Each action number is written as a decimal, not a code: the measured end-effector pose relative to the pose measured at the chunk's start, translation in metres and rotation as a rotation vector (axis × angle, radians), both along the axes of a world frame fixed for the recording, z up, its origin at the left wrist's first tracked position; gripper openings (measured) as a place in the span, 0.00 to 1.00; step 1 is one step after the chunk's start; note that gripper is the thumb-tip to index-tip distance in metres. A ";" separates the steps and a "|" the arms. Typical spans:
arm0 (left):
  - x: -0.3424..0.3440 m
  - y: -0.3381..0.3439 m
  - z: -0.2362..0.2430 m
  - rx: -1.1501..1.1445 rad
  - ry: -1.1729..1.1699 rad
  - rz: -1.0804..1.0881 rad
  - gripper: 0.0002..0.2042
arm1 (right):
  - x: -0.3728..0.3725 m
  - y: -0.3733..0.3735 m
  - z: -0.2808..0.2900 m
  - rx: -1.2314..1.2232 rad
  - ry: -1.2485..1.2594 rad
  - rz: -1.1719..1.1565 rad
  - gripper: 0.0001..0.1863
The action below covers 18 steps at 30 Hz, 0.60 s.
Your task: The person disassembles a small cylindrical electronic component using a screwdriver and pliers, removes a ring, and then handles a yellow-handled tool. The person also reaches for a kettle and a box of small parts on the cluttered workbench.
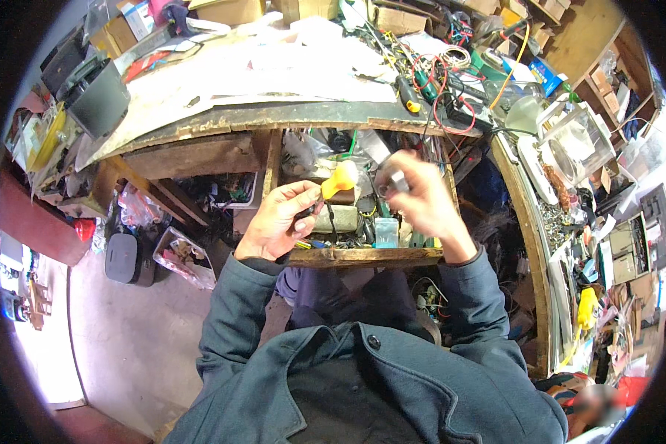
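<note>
My left hand (281, 218) is closed, thumb and fingers pinching a yellow bulb-shaped piece (339, 180) above the open drawer. A dark part shows at its fingers, and a thin black strip hangs below the piece. To the right, my right hand (425, 198) is smeared by motion over the drawer's right side. Something grey shows by its fingertips, but I cannot make out whether the hand grips it. Under both hands the wooden drawer (370, 257) holds a grey-green case (331, 219), a pale blue clear box (385, 232), plastic bags and small tools.
Beyond the drawer lies the workbench (274, 74) with pale sheets on it. Red test leads (438, 111) and a black-and-yellow screwdriver (407, 95) lie at its right. A grey bin (98, 100) stands at the left. Clutter fills the right-hand shelf; a dark box (128, 259) sits on the floor.
</note>
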State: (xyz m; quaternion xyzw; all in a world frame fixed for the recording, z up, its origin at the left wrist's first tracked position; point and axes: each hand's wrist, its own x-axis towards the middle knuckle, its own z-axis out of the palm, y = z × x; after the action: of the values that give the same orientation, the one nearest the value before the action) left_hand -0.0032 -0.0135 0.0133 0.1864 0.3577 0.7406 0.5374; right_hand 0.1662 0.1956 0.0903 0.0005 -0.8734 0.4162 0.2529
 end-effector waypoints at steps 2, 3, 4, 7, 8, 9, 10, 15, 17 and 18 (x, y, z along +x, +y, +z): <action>-0.001 -0.003 -0.004 0.011 -0.016 0.004 0.07 | 0.009 0.016 0.009 -0.510 0.162 -0.135 0.10; 0.001 -0.004 -0.003 -0.001 -0.008 0.016 0.07 | 0.006 0.014 0.015 -0.645 0.385 -0.123 0.10; 0.001 -0.002 -0.002 0.000 -0.015 0.008 0.07 | 0.005 0.011 0.018 -0.774 0.620 -0.118 0.10; 0.004 -0.001 0.004 -0.030 -0.012 -0.010 0.06 | -0.001 -0.012 -0.002 -0.636 0.563 -0.173 0.10; 0.004 0.000 0.004 -0.024 -0.012 -0.016 0.06 | 0.002 -0.012 -0.002 -0.373 0.288 -0.134 0.09; 0.005 0.002 0.004 -0.018 -0.012 -0.022 0.06 | 0.005 -0.012 0.002 -0.109 0.014 -0.094 0.09; 0.005 0.002 0.004 -0.013 -0.012 -0.026 0.06 | 0.006 -0.014 0.005 0.155 -0.259 -0.048 0.08; 0.003 -0.006 -0.003 -0.010 -0.069 -0.005 0.07 | 0.013 0.010 0.014 -0.731 0.517 -0.132 0.11; 0.000 -0.003 -0.002 -0.008 -0.082 -0.030 0.07 | 0.012 0.005 0.014 -0.863 0.810 -0.117 0.13; 0.001 0.000 -0.002 -0.005 -0.091 -0.046 0.07 | 0.006 -0.003 0.002 -0.767 0.804 -0.146 0.12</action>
State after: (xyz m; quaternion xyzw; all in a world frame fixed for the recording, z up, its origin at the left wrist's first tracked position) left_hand -0.0025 -0.0135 0.0113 0.1593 0.3301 0.7350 0.5705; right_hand 0.1726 0.1929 0.0927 0.0065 -0.4919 0.6526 0.5763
